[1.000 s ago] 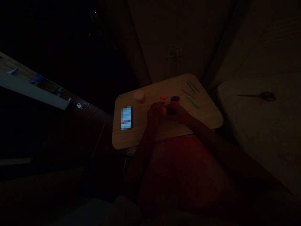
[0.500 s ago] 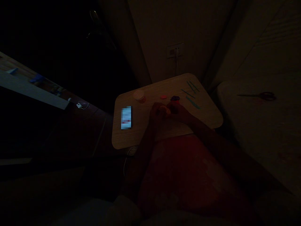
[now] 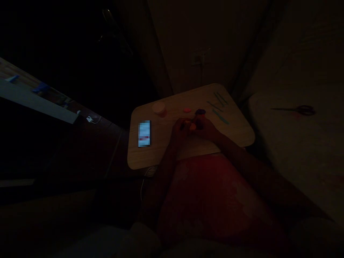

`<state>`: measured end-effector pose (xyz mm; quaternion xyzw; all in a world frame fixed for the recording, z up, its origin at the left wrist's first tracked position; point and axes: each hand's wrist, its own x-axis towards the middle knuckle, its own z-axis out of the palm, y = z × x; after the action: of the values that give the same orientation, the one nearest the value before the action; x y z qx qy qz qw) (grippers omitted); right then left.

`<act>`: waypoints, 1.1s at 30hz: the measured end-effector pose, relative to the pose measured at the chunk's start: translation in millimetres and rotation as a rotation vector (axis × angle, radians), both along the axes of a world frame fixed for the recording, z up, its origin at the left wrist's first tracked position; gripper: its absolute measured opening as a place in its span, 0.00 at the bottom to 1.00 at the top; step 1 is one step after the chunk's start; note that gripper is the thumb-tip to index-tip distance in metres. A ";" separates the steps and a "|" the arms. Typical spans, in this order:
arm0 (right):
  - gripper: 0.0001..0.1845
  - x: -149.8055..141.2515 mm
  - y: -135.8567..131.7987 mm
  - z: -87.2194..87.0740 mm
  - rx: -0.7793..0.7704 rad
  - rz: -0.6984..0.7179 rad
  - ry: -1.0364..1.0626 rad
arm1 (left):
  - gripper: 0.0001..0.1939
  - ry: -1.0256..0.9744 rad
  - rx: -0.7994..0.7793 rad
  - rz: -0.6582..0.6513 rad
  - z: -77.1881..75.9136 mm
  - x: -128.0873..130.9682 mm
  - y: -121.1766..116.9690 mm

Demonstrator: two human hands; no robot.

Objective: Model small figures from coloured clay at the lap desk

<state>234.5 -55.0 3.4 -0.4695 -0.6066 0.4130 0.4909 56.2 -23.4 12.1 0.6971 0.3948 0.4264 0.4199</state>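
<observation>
In dim light, a small orange lump, soft-looking like modelling clay, sits between my two hands over the small wooden table. My left hand curls round its left side. From the right, my right hand pinches it with bent fingers. Just beyond the right hand lies a dark purple lump, with a bit of red below it. A flat pinkish-red disc rests beyond the left hand. Finer finger detail is lost in the dark.
A lidded tub and a lit phone are on the table's left side. Several green sticks lie at the far right. Scissors rest on a pale surface to the right. A white cable hangs below the table.
My fingers have shifted slightly round the orange lump, and its visible shape between them differs. The things on the table stay in place.
</observation>
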 end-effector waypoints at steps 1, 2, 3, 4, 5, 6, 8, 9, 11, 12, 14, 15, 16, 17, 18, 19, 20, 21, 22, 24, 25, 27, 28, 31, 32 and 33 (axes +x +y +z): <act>0.28 0.2 0.2 -0.9 -0.006 0.000 0.011 | 0.24 -0.018 -0.017 0.008 -0.5 0.5 -0.4; 0.29 0.5 0.5 -1.9 -0.010 0.005 0.025 | 0.25 -0.035 -0.036 0.014 -0.9 0.9 -0.8; 0.29 0.9 0.9 -2.9 -0.012 0.011 0.041 | 0.25 -0.045 -0.054 0.015 -1.2 1.3 -1.3; 0.29 1.3 1.2 -3.7 -0.012 0.017 0.052 | 0.25 -0.047 -0.068 0.010 -1.4 1.6 -1.7; 0.29 1.6 1.5 -4.3 -0.009 0.020 0.059 | 0.25 -0.040 -0.079 0.000 -1.5 1.7 -2.0; 0.30 1.9 1.8 -4.6 -0.004 0.022 0.059 | 0.25 -0.029 -0.086 -0.011 -1.7 1.8 -2.2; 0.29 1.9 1.8 -3.8 0.009 0.028 0.028 | 0.26 0.001 -0.094 -0.019 -2.1 1.5 -2.4; 0.29 1.7 1.5 -2.9 0.018 0.033 -0.002 | 0.26 0.018 -0.096 -0.020 -2.2 1.3 -2.4; 0.28 0.7 0.9 -0.5 0.040 0.042 -0.081 | 0.26 0.039 -0.098 -0.010 -2.1 0.9 -2.4; 0.27 0.1 0.7 0.7 0.051 0.041 -0.119 | 0.26 0.042 -0.099 -0.006 -1.8 0.8 -2.4; 0.26 -1.2 0.4 2.5 0.071 0.031 -0.181 | 0.26 0.038 -0.098 0.000 -0.4 0.7 -2.4; 0.26 -1.8 0.5 3.0 0.078 0.026 -0.208 | 0.27 0.033 -0.094 0.004 0.6 0.7 -2.5; 0.25 -2.1 0.8 3.2 0.084 0.022 -0.236 | 0.27 0.028 -0.089 0.005 1.5 0.8 -2.5; 0.25 -2.3 1.1 3.2 0.092 0.023 -0.268 | 0.27 0.027 -0.085 0.000 2.4 0.8 -2.6; 0.24 -2.4 1.6 3.0 0.101 0.029 -0.301 | 0.27 0.029 -0.080 -0.008 3.0 0.7 -2.7; 0.23 -2.2 2.0 2.6 0.109 0.040 -0.330 | 0.27 0.034 -0.075 -0.016 3.4 0.6 -2.7; 0.22 -2.0 2.5 2.0 0.116 0.054 -0.349 | 0.27 0.043 -0.070 -0.025 3.5 0.4 -2.7; 0.22 -1.6 2.9 1.3 0.122 0.073 -0.358 | 0.27 0.053 -0.062 -0.029 3.3 0.1 -2.6; 0.21 -1.0 3.3 0.4 0.129 0.092 -0.360 | 0.27 0.060 -0.052 -0.029 2.8 -0.1 -2.4; 0.20 0.4 4.0 -2.0 0.138 0.119 -0.357 | 0.27 0.062 -0.040 -0.022 1.7 -0.7 -1.7; 0.21 1.2 4.3 -3.5 0.137 0.129 -0.359 | 0.27 0.060 -0.042 -0.022 1.3 -0.9 -1.2; 0.22 2.7 5.0 -6.7 0.130 0.144 -0.374 | 0.28 0.060 -0.058 -0.031 1.3 -1.3 -0.3; 0.24 3.3 5.4 -8.3 0.124 0.150 -0.384 | 0.29 0.061 -0.066 -0.035 1.7 -1.4 0.0; 0.28 3.5 6.5 -12.1 0.126 0.155 -0.405 | 0.30 0.057 -0.071 -0.038 3.3 -1.2 0.4; 0.29 3.2 6.8 -12.6 0.130 0.149 -0.406 | 0.31 0.051 -0.070 -0.036 3.6 -0.9 0.3; 0.30 2.8 7.0 -12.7 0.132 0.142 -0.403 | 0.31 0.043 -0.068 -0.032 3.6 -0.6 0.2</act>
<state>237.3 -48.0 -9.3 -0.4654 -0.7499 0.3037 0.3589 55.5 -23.2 15.7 0.6975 0.4067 0.3911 0.4416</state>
